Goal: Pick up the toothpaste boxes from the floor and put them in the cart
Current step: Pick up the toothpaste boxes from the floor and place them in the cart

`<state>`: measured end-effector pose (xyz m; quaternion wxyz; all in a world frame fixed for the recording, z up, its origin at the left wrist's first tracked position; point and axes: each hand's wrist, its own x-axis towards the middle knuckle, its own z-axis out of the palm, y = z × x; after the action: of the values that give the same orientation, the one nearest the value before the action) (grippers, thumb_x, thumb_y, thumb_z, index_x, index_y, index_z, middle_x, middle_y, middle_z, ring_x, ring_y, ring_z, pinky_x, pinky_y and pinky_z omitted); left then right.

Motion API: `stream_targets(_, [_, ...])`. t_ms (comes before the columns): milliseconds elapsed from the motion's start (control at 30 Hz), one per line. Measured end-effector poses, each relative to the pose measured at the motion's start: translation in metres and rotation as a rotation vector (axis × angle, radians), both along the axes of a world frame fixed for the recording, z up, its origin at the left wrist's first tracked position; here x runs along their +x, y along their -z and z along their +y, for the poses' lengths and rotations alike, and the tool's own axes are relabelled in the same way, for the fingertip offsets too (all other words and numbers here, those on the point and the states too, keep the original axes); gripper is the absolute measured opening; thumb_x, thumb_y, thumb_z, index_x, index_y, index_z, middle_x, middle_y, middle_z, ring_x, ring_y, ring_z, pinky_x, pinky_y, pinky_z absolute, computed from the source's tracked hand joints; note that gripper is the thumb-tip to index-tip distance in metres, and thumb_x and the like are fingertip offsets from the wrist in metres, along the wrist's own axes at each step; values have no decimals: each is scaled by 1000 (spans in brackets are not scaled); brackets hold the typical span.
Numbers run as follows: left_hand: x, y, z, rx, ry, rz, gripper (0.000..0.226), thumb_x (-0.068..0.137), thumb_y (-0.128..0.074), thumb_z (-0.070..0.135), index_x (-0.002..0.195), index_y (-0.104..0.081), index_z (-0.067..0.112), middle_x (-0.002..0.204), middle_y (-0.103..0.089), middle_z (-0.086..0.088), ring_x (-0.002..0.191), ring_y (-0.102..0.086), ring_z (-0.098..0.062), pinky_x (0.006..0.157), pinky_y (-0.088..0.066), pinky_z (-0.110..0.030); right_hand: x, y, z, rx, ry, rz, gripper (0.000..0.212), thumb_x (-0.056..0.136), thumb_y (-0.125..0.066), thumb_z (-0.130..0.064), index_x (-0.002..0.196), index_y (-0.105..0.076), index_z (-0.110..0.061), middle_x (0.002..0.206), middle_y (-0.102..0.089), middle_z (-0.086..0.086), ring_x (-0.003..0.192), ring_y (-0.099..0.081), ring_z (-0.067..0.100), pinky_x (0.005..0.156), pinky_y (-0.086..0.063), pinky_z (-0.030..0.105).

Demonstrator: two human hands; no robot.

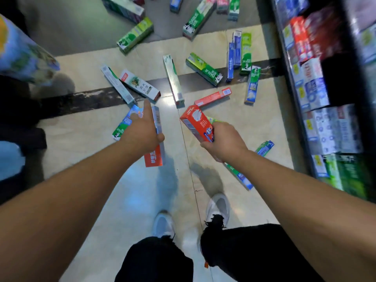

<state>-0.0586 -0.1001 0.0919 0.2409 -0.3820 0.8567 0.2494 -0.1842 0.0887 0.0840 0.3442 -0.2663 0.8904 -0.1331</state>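
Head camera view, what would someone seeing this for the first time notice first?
Most striking are the two bare arms reaching forward, the left hand and the right hand each shut on toothpaste boxes, an orange-red box foremost in the right. Beyond them, many more toothpaste boxes lie scattered at all angles over the shiny tiled floor. Along the right edge runs a blurred shelf packed with similar boxes.

both bare arms stretched out forward and down. left hand (142, 131) fingers clamped, index finger pointing ahead. right hand (225, 141) curled into a tight grip.
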Motion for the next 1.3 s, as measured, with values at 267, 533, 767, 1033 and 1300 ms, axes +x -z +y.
stream_targets(267, [-16, -282, -1, 35, 118, 159, 98, 92, -63, 33, 157, 11, 21, 142, -35, -25, 100, -57, -38, 82, -52, -40, -9, -262, 1, -142, 162, -63, 38, 72, -81, -43, 101, -68, -20, 98, -73, 2, 90, -67, 21, 73, -49, 28])
stream_targets(533, [-3, -492, -6, 55, 210, 318, 107, 90, -66, 38, 154, 19, 33, 141, -40, -19, 114, -55, -35, 81, -48, -37, 4, -486, 18, -316, 276, -137, 20, 70, -85, -43, 77, -71, -30, 68, -66, -16, 67, -59, -7, 54, -39, 11])
stream_targets(767, [5, -598, 15, 194, 343, 576, 107, 88, -70, 36, 153, 14, 43, 143, -50, 2, 118, -58, -20, 89, -56, -43, 47, -583, 58, -458, 456, -210, 29, 71, -86, -40, 90, -76, -20, 82, -75, -6, 81, -72, 11, 74, -59, 32])
stream_targets(1033, [3, -640, 68, 289, 626, 598, 104, 92, -67, 34, 152, 17, 44, 146, -50, 12, 109, -65, -13, 82, -59, -39, 101, -623, 116, -593, 709, -215, 22, 78, -82, -31, 94, -73, -20, 90, -76, -6, 86, -72, 10, 69, -58, 28])
stream_targets(1300, [-7, -671, 157, 324, 869, 593, 103, 93, -64, 38, 149, 22, 47, 153, -41, 2, 104, -65, -13, 85, -59, -42, 136, -660, 202, -702, 911, -127, 14, 80, -81, -26, 86, -71, -19, 81, -74, -5, 70, -70, 1, 61, -56, 20])
